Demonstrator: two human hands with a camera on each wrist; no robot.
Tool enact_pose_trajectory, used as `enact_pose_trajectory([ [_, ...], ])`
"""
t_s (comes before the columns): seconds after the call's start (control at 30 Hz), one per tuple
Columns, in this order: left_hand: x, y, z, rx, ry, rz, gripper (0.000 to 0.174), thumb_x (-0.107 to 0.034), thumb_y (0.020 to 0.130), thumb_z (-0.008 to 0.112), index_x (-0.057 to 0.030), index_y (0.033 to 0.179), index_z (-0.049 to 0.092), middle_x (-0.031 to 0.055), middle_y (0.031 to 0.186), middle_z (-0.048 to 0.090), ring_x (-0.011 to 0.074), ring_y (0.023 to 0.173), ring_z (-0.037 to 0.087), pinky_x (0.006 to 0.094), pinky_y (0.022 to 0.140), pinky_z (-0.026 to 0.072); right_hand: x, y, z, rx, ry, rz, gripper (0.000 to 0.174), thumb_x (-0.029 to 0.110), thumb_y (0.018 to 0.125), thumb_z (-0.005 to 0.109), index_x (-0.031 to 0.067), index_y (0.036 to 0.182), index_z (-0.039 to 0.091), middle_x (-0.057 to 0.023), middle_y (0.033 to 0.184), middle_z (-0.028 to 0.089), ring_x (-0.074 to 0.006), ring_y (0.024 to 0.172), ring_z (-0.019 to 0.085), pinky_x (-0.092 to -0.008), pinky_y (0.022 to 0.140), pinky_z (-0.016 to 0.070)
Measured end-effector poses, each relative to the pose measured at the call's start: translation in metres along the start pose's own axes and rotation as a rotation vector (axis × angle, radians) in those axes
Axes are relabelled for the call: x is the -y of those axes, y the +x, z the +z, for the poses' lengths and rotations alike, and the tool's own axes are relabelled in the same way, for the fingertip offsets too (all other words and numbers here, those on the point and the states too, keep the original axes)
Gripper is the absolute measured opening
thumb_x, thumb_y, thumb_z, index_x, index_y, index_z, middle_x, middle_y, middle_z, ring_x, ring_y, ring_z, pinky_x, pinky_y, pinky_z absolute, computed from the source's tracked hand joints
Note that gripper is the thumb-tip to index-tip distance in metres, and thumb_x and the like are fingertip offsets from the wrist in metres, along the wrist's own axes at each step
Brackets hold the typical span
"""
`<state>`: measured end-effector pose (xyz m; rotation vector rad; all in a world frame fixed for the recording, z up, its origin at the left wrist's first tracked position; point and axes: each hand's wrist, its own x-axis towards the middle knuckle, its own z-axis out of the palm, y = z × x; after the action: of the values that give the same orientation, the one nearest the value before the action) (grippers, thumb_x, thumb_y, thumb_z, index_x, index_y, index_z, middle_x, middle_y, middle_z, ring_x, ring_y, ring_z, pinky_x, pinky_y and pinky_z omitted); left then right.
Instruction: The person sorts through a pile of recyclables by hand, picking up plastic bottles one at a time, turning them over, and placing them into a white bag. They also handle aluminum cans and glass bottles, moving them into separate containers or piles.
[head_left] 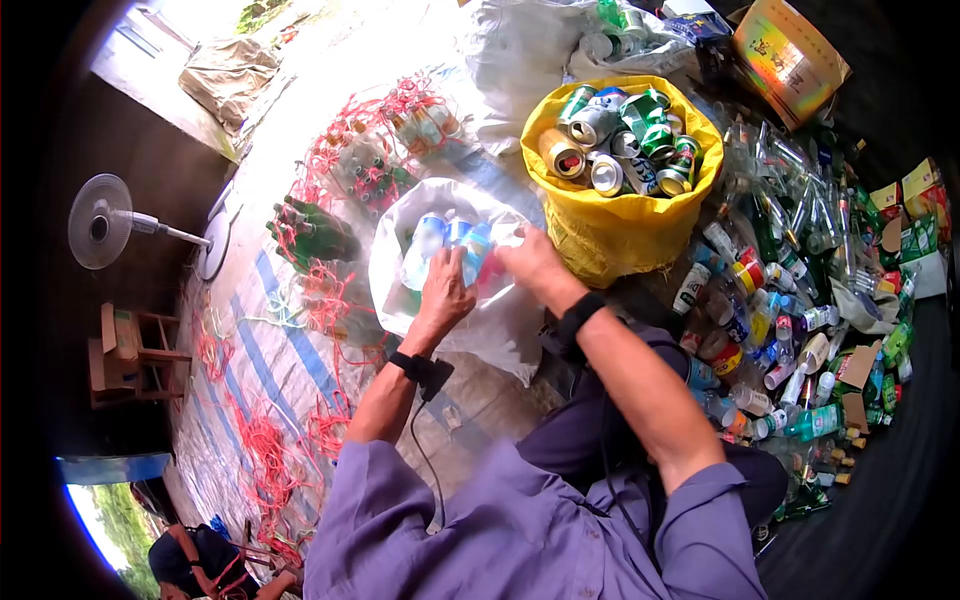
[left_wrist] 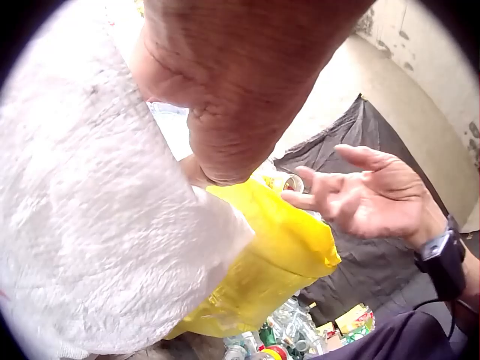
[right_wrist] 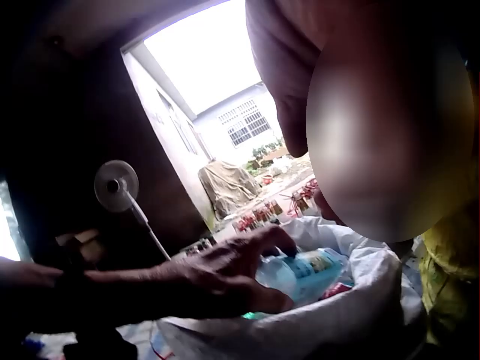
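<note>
A white woven sack stands open between the person's knees and holds plastic bottles. My left hand reaches into its mouth. In the right wrist view the left hand's thumb and fingers grip one end of a clear plastic bottle with a blue label. My right hand is beside the sack's right rim. In the left wrist view the right hand has loosely spread fingers and nothing in them, near the yellow sack.
A yellow sack full of drink cans stands just right of the white one. Many loose bottles are heaped at the right. Bottles bundled with red string lie to the left, with a standing fan beyond.
</note>
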<state>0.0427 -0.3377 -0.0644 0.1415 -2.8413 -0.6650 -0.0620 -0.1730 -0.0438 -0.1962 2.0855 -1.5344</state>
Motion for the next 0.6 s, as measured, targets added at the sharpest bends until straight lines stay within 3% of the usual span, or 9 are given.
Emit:
enact_pose_trajectory([
  [0.03,0.003,-0.001,0.002,-0.003,0.004,0.003,0.055,-0.007,0.07,0.068,-0.0007,0.122,0.051,0.0216,0.107,0.052,0.0427,0.104,0.053,0.0474,0.09,0.0455,-0.026,0.017,0.015,-0.116,-0.199,-0.124,0.056,0.03,0.077,0.067,-0.0081,0.118,0.061,-0.0305,0.096,0.069,-0.0398,0.093,0.069,-0.0454,0.084,0.0538],
  [0.07,0.005,-0.001,0.004,0.001,-0.005,-0.006,0.055,-0.007,0.07,0.068,-0.0006,0.122,0.051,0.0215,0.107,0.052,0.0426,0.104,0.053,0.0475,0.09,0.0454,-0.016,0.001,0.01,-0.026,-0.181,0.016,0.058,0.029,0.073,0.065,-0.01,0.116,0.062,-0.0373,0.103,0.063,-0.0471,0.106,0.062,-0.0464,0.094,0.0498],
  [0.17,0.003,-0.001,0.001,0.009,-0.019,-0.034,0.055,-0.006,0.07,0.069,-0.0007,0.122,0.051,0.0212,0.107,0.052,0.0421,0.104,0.053,0.0474,0.091,0.0453,-0.029,-0.018,0.005,-0.122,-0.457,0.11,0.044,0.028,0.075,0.068,-0.0057,0.103,0.068,-0.0342,0.11,0.064,-0.0416,0.107,0.065,-0.046,0.094,0.0495],
  [0.2,0.003,0.0,0.001,0.02,-0.015,-0.039,0.055,-0.006,0.07,0.069,-0.0007,0.122,0.051,0.0212,0.108,0.052,0.0419,0.105,0.053,0.0471,0.091,0.0452,-0.052,-0.011,0.011,-0.201,-0.51,0.092,0.039,0.026,0.076,0.068,-0.0035,0.1,0.071,-0.0315,0.106,0.067,-0.041,0.103,0.066,-0.0463,0.091,0.0504],
  [0.3,0.005,0.002,0.002,0.035,-0.004,-0.037,0.056,-0.006,0.071,0.071,-0.0007,0.122,0.051,0.021,0.109,0.052,0.0413,0.106,0.053,0.046,0.092,0.0451,-0.054,-0.002,0.01,-0.038,-0.365,0.208,0.036,0.025,0.078,0.066,-0.0033,0.1,0.07,-0.0306,0.104,0.067,-0.0417,0.1,0.066,-0.0468,0.091,0.05],
  [0.37,0.003,0.005,0.002,0.07,0.009,-0.042,0.056,-0.008,0.071,0.073,-0.0008,0.123,0.051,0.0221,0.108,0.053,0.0422,0.104,0.054,0.0465,0.09,0.0459,-0.052,-0.003,0.019,-0.114,-0.36,0.186,0.03,0.023,0.078,0.063,-0.0042,0.09,0.069,-0.031,0.096,0.067,-0.0445,0.092,0.066,-0.0487,0.085,0.0514],
  [0.47,-0.002,0.022,0.012,-0.031,-0.058,0.048,0.054,-0.007,0.072,0.066,0.0014,0.123,0.051,0.0254,0.106,0.053,0.044,0.095,0.054,0.0503,0.083,0.0461,-0.039,-0.015,0.032,-0.294,-0.269,-0.066,0.027,0.022,0.077,0.059,-0.0044,0.078,0.064,-0.0332,0.083,0.064,-0.0488,0.08,0.065,-0.0523,0.075,0.0524],
  [0.5,-0.003,0.032,0.017,-0.045,-0.03,0.048,0.052,-0.011,0.074,0.068,0.0022,0.121,0.052,0.0267,0.103,0.055,0.046,0.093,0.055,0.0511,0.078,0.0475,-0.037,-0.019,0.038,-0.316,-0.223,-0.15,0.025,0.018,0.078,0.058,-0.0059,0.073,0.058,-0.0323,0.079,0.061,-0.049,0.073,0.061,-0.0509,0.065,0.0479],
  [0.6,0.029,0.063,0.045,0.042,-0.032,-0.052,0.05,-0.018,0.075,0.074,0.0047,0.116,0.055,0.0297,0.101,0.059,0.0476,0.095,0.058,0.0511,0.08,0.0494,-0.027,-0.037,0.035,-0.236,-0.266,-0.173,0.026,0.018,0.078,0.06,-0.0073,0.073,0.059,-0.0338,0.077,0.06,-0.0482,0.074,0.063,-0.0504,0.065,0.0486],
])
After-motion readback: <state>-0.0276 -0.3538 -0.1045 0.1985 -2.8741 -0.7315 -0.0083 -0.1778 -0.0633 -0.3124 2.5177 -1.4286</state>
